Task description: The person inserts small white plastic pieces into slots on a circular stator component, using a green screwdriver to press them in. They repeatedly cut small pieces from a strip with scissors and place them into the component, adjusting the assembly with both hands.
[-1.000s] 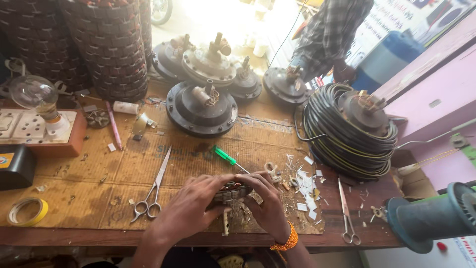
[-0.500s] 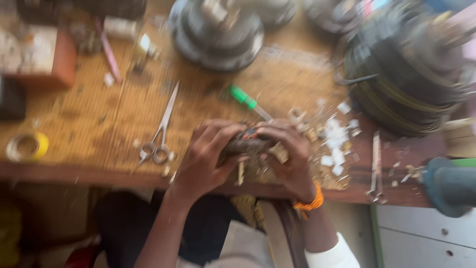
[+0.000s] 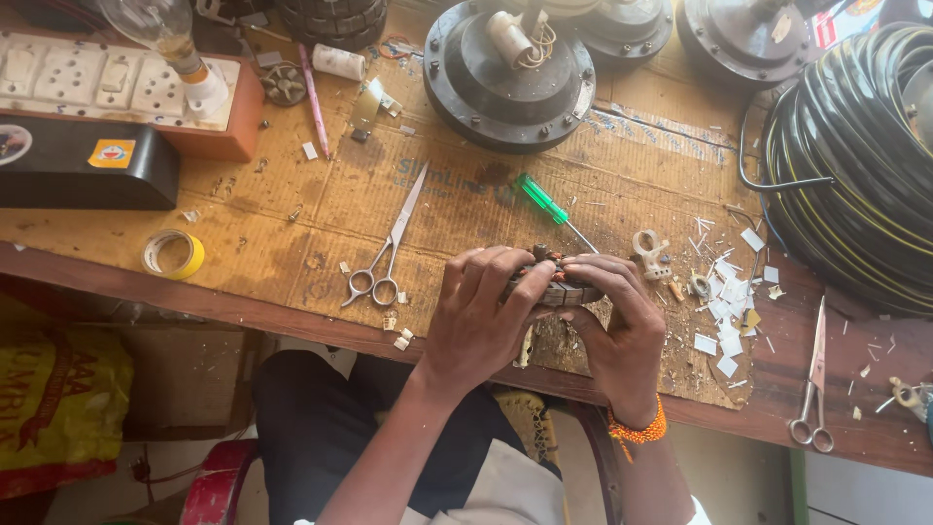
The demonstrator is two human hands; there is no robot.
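Both hands grip a small round motor core (image 3: 554, 284) with copper windings, held just above the front edge of the wooden workbench (image 3: 292, 243). My left hand (image 3: 481, 316) wraps its left side, fingers over the top. On the other side, my right hand (image 3: 617, 326), an orange bead band at its wrist, closes around it. Most of the core is hidden by my fingers. A green-handled screwdriver (image 3: 544, 201) lies just beyond it, and a pair of scissors (image 3: 389, 243) lies to the left.
A dark round fan motor housing (image 3: 510, 73) stands at the back centre. A black cable coil (image 3: 860, 165) fills the right. A white switch board (image 3: 107, 83), black box (image 3: 87, 165) and yellow tape roll (image 3: 173, 254) sit left. White scraps (image 3: 729, 301) and second scissors (image 3: 812, 389) lie right.
The camera has tilted down and moved closer to the bench. Both hands stay closed on the motor core at the front edge; it has hardly shifted.
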